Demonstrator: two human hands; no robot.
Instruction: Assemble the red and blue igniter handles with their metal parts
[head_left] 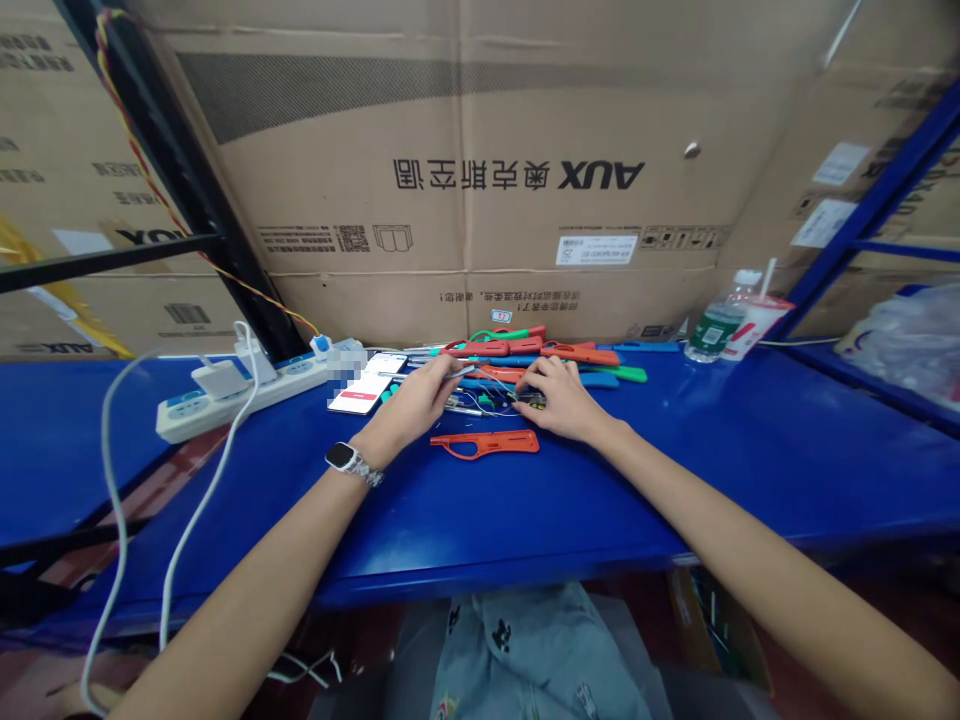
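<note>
My left hand [424,398], with a watch on its wrist, is closed round a thin silvery tube [460,371] at the fingertips. Fine wires [491,400] run between my two hands. The fingers of my right hand [561,400] are bent and pressed together over small dark parts; what they pinch is too small to make out. In front of both hands lies an orange half-shell of a long-handled lighter [487,443], flat on the blue tabletop [450,520]. Just behind my fingers is a pile of red, orange, green and blue lighter casings [581,354], partly hidden.
Left of the pile lies a phone [367,388] with a lit screen. Beyond it a white power strip [240,405] holds plugs with looping white cables. A water bottle [716,325] and a cup with a straw [754,328] stand back right. Large cartons [487,230] wall the rear.
</note>
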